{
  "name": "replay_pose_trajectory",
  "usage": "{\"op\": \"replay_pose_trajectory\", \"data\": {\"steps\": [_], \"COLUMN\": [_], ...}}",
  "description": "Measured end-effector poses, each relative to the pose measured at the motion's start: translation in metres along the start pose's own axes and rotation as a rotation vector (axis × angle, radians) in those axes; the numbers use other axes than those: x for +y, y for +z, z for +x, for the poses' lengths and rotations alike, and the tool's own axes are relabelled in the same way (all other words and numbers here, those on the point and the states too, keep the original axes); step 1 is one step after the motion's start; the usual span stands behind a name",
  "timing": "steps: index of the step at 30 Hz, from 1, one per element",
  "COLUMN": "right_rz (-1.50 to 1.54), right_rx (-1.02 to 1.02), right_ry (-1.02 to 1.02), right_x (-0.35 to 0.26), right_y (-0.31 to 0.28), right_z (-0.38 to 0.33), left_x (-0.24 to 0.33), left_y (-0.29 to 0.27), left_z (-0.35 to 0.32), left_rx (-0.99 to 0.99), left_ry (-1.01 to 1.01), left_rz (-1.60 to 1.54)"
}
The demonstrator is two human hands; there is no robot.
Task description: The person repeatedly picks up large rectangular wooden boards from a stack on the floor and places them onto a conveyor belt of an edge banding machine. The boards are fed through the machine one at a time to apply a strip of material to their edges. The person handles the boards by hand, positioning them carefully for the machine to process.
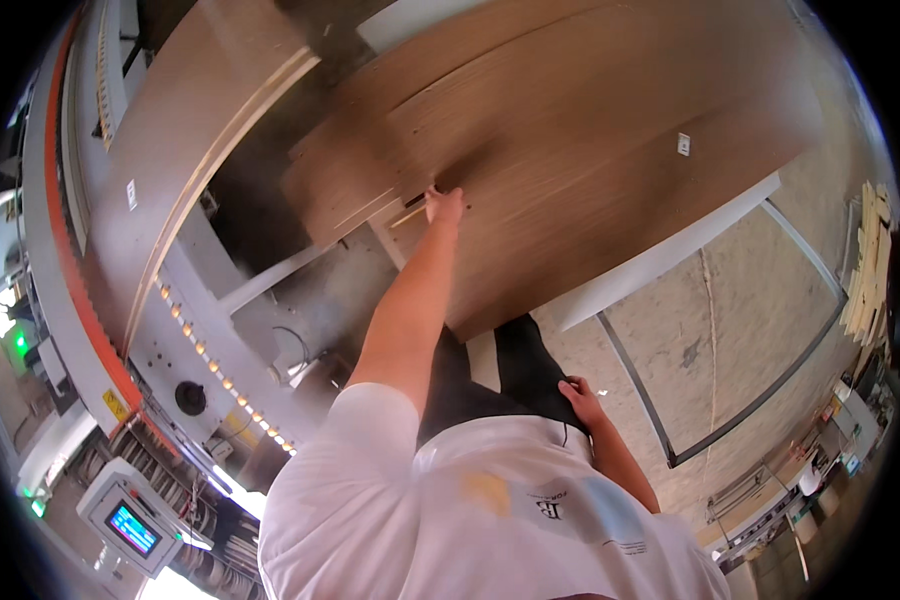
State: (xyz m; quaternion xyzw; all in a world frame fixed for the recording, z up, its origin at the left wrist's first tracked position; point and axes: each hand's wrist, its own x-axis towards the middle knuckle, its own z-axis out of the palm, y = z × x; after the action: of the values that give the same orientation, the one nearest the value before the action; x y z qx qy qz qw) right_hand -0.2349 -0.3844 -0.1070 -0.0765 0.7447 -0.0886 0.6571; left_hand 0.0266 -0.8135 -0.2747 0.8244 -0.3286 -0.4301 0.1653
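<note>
My left hand [445,205] reaches forward, fingers bent, at the near left corner of a large brown wood-grain panel [610,120]. A thin pale strip [407,216], perhaps a panel edge, ends close beside these fingers. What lies between them is too small and blurred to make out. My right hand [582,402] hangs low against my dark trousers [530,370], its fingers lying on the thigh. Left of my left hand is a smaller brown board [340,185], partly blurred.
A machine with an orange-red rail [92,320] runs along the left, bearing another brown panel [205,110]. Its control screen [133,528] stands lower left. Right are a dark metal frame [755,405] on the concrete floor and a stack of wood strips [867,265].
</note>
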Motion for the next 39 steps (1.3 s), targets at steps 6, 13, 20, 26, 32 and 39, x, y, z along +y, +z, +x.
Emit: {"op": "replay_pose_trajectory", "data": {"steps": [6,13,20,26,32,39], "right_rz": [-0.085,-0.059,-0.110,-0.119,-0.145,-0.253], "right_rx": [0.074,0.127,0.143,0.173,0.177,0.227], "right_ry": [-0.021,0.006,0.021,-0.005,-0.012,-0.164], "right_x": [0.000,-0.004,-0.011,-0.007,-0.014,-0.034], "right_y": [-0.004,-0.008,-0.009,-0.004,-0.001,0.010], "right_z": [0.009,0.010,0.013,0.015,0.019,0.018], "left_x": [0.016,0.023,0.028,0.035,0.029,0.019], "left_y": [-0.001,0.016,-0.002,-0.022,-0.050,-0.070], "left_z": [0.008,0.030,0.055,0.033,-0.006,-0.106], "left_rx": [-0.008,0.064,0.031,-0.037,-0.339,-0.425], "left_ry": [-0.048,-0.243,-0.488,-0.541,-0.361,-0.287], "left_rz": [-0.233,-0.048,-0.524,-0.633,-0.372,-0.574]}}
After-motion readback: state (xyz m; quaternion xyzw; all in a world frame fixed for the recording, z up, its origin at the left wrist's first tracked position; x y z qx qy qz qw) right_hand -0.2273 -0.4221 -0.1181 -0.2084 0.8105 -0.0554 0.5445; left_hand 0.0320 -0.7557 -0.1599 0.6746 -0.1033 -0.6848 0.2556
